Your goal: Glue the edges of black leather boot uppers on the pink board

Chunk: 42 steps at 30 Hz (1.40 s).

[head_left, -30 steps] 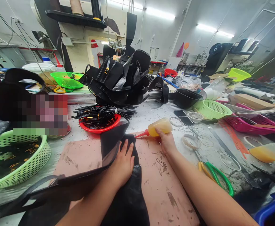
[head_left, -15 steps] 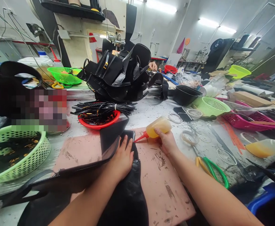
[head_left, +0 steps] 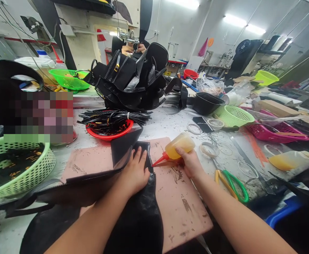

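Observation:
A yellow squeeze bottle (head_left: 179, 146) with a red nozzle is gripped in my right hand (head_left: 192, 162). Its tip points left and down, at the stitched edge of a black leather piece (head_left: 143, 218). My left hand (head_left: 137, 173) lies on that piece with its fingers spread, pressing it flat. Beside my left wrist a black flap with a strap (head_left: 90, 187) stands folded up. Under the leather is a pink board (head_left: 180, 204) with dark marks.
Behind the board are a red bowl (head_left: 109, 130) of black strips and a pile of black bags (head_left: 135, 77). A green basket (head_left: 37, 169) stands left; scissors (head_left: 232, 183), tape rolls and a second bottle (head_left: 290, 160) lie right. A person's hands (head_left: 133, 47) show at a sewing machine.
The nozzle tip has moved slightly down along the leather's edge. My left hand stays in place on the leather. The other person's hands now show under the sewing machine.

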Available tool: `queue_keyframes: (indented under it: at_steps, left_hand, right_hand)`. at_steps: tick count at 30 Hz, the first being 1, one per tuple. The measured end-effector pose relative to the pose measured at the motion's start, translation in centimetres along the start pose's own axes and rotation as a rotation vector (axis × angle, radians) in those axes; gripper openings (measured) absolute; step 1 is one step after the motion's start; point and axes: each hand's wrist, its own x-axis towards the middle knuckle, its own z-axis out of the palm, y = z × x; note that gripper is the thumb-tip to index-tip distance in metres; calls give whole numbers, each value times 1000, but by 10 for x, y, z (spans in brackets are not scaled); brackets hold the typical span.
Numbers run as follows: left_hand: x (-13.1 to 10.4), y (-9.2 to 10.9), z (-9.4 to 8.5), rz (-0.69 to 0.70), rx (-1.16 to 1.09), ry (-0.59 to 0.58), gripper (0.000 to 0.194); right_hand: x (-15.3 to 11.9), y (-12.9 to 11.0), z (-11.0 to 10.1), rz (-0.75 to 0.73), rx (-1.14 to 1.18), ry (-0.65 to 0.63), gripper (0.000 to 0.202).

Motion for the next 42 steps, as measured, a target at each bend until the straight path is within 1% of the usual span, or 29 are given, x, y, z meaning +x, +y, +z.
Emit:
queue_keyframes:
  at_steps: [4, 8, 14, 19, 23, 27, 29, 34, 42]
  left_hand:
    - [1, -2, 2, 9, -31, -9, 62]
    - [1, -3, 3, 10, -38, -4, 61]
    - [0, -2, 2, 21, -21, 9, 61]
    - [1, -2, 2, 18, -7, 15, 60]
    - [1, -1, 2, 19, -13, 2, 61]
    - [1, -1, 3, 25, -20, 3, 62]
    - [1, -1, 4, 24, -19, 12, 62]
    - [1, -1, 4, 22, -23, 14, 62]
    - [2, 0, 6, 16, -23, 9, 62]
  right_hand:
    - [-5, -2, -2, -1, -29, -12, 49]
    - [-9, -6, -1, -13, -50, -33, 49]
    - [-15, -9, -1, 7, -77, -28, 49]
    - [-23, -8, -4, -35, -31, -30, 47]
    - [-34, -7, -6, 12, -37, -5, 48]
    - [-43, -5, -10, 52, -76, -31, 48]
    - [-47, -3, -12, 40, -82, -28, 48]
    - [-54, 3, -19, -42, -54, -43, 45]
    - [-69, 3, -21, -9, -56, -57, 42]
